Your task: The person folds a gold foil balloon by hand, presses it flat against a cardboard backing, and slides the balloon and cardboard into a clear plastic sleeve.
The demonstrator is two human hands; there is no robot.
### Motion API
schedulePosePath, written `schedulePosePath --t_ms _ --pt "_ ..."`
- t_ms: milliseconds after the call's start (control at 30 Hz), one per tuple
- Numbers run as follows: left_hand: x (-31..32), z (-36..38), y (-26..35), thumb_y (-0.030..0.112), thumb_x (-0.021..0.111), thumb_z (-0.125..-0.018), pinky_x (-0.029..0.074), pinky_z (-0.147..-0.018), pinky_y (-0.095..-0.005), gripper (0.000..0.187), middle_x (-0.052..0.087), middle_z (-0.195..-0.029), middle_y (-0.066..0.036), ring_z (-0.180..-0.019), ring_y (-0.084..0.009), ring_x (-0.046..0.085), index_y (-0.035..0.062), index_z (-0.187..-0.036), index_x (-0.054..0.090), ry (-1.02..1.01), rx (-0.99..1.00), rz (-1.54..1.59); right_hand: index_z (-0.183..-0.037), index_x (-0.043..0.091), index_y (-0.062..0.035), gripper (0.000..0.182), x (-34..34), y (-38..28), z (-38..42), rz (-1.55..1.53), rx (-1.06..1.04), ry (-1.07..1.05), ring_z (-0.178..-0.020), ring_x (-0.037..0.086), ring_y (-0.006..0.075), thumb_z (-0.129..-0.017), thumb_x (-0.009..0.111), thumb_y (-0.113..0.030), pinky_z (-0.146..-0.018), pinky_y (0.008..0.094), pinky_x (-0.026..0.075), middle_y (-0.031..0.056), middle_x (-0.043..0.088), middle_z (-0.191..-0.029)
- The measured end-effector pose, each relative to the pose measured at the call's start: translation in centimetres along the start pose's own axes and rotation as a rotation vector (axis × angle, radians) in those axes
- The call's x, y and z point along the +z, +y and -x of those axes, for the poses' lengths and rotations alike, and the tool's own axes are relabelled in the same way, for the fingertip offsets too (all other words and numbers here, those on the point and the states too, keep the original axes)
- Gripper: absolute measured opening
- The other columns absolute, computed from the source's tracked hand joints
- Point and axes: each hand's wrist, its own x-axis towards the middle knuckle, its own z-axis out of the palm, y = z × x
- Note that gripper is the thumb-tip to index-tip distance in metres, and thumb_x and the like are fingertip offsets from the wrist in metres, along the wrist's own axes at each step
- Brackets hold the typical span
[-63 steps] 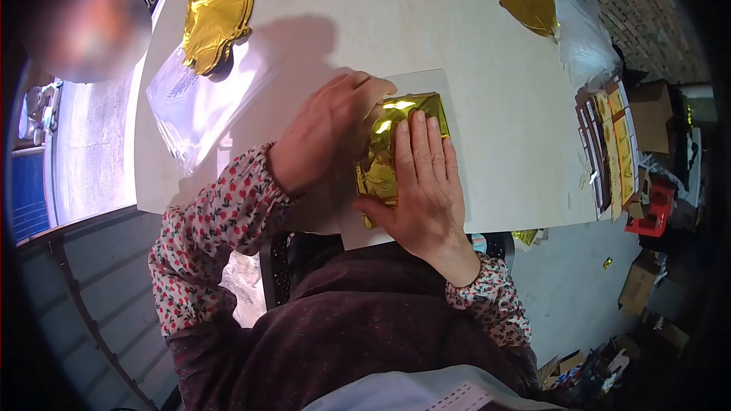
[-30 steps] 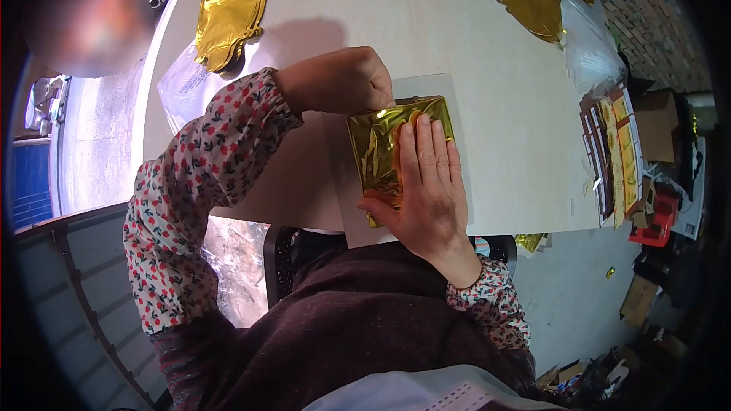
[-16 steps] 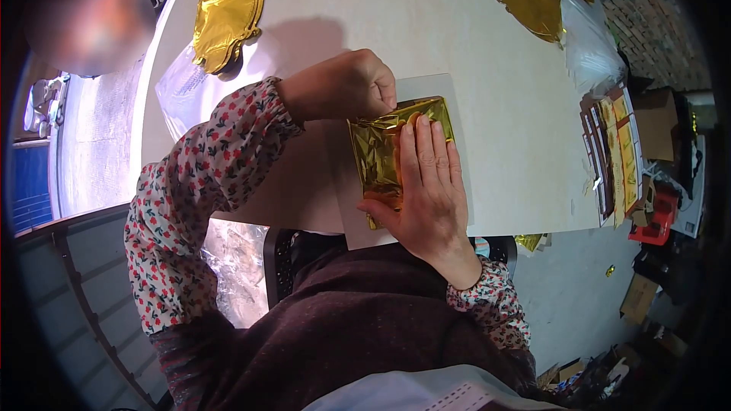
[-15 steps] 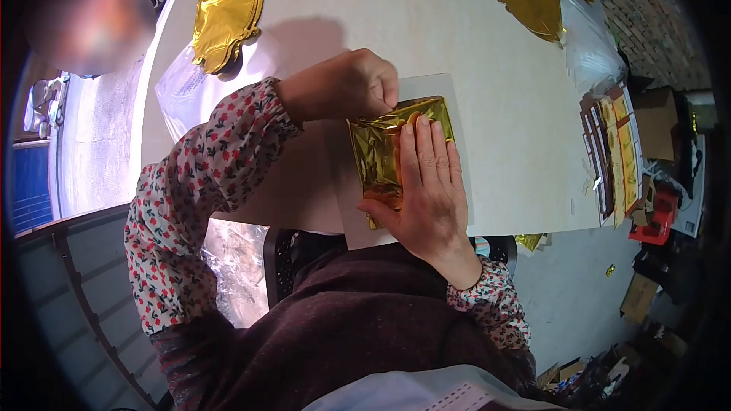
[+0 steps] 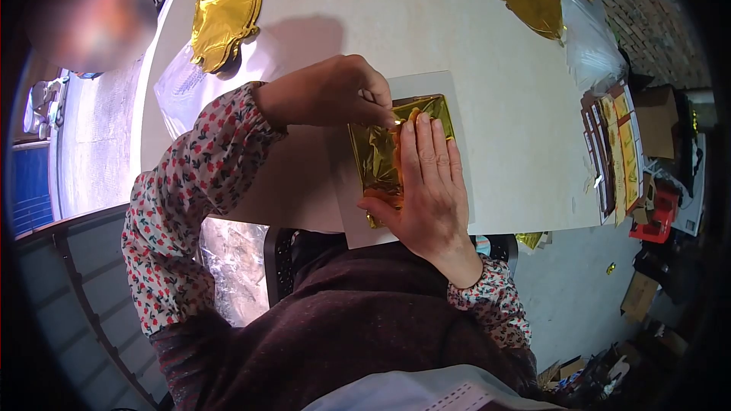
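Observation:
A folded gold foil balloon (image 5: 377, 156), flat and wrinkled, lies on a thin pale board (image 5: 354, 224) at the table's near edge. My right hand (image 5: 430, 190) rests flat over its right part, fingers stretched out and thumb spread to the left. At the upper edge of the foil, my left hand (image 5: 343, 95) is bent over with its fingers closed; the fingertips meet the foil close to my right fingertips. Its palm side is mostly hidden. An orange-looking edge of foil shows beside my right index finger.
More flat gold foil pieces (image 5: 228, 19) lie at the table's far left, and others (image 5: 533, 4) at the far right. Clear plastic (image 5: 179, 87) sits on the left. A plastic bag (image 5: 594, 49) and stacked cardboard pieces (image 5: 613, 152) line the right edge.
My left hand has shifted slightly, its fingertips moving down from the foil's top edge toward my right fingertips. My right hand stays in place on the foil.

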Motion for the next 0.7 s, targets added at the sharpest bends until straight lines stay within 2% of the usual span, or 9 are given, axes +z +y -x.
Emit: schedulePosePath --t_ms 200,400,500,600,700 --pt "0.8 0.1 -0.6 0.014 0.072 -0.084 0.053 -0.069 -0.0301 0.017 0.07 -0.073 -0.012 -0.07 -0.0153 0.067 -0.0026 -0.081 0.072 0.07 -0.061 0.01 -0.15 0.033 0.0044 0.107 0.0 0.1 0.0 0.005 0.003 0.003 -0.148 0.03 0.0375 -0.074 0.079 -0.056 -0.121 0.0477 0.021 0.0259 0.035 -0.154" --pt "2.1 0.8 -0.6 0.007 0.067 -0.083 0.052 -0.067 -0.0313 0.013 0.068 -0.071 -0.013 -0.069 -0.0168 0.067 -0.004 -0.091 0.068 0.2 -0.174 0.101 -0.15 0.033 0.0047 0.106 -0.1 -0.1 -0.1 -0.011 0.004 0.004 -0.148 0.03 0.0378 -0.075 0.079 -0.055 -0.121 0.0483 0.021 0.0263 0.035 -0.154" --pt "3.1 0.9 -1.0 0.001 0.065 -0.087 0.05 -0.063 -0.0286 0.01 0.066 -0.072 -0.004 -0.071 -0.0094 0.063 -0.001 -0.097 0.063 0.302 -0.084 -0.011 -0.15 0.034 0.0048 0.106 -0.1 0.0 0.0 -0.006 0.003 0.004 -0.148 0.03 0.038 -0.075 0.079 -0.055 -0.121 0.0483 0.021 0.0264 0.035 -0.155" --pt "4.0 1.5 -1.2 0.0 0.066 -0.086 0.051 -0.064 -0.0313 0.009 0.065 -0.076 -0.008 -0.073 -0.0159 0.065 -0.0001 -0.095 0.063 0.376 -0.001 -0.129 -0.15 0.034 0.0049 0.106 -0.2 0.0 0.0 -0.01 0.007 -0.003 -0.147 0.03 0.038 -0.075 0.078 -0.055 -0.121 0.0484 0.021 0.0266 0.035 -0.155" --pt "5.2 1.3 -2.2 -0.001 0.065 -0.086 0.052 -0.067 -0.0353 0.008 0.064 -0.085 -0.012 -0.077 -0.0257 0.065 0.0002 -0.093 0.062 0.515 0.172 -0.288 -0.15 0.034 0.0051 0.106 -0.1 0.1 0.1 0.002 0.008 -0.015 -0.147 0.03 0.0379 -0.075 0.078 -0.055 -0.121 0.0483 0.021 0.0266 0.034 -0.155"
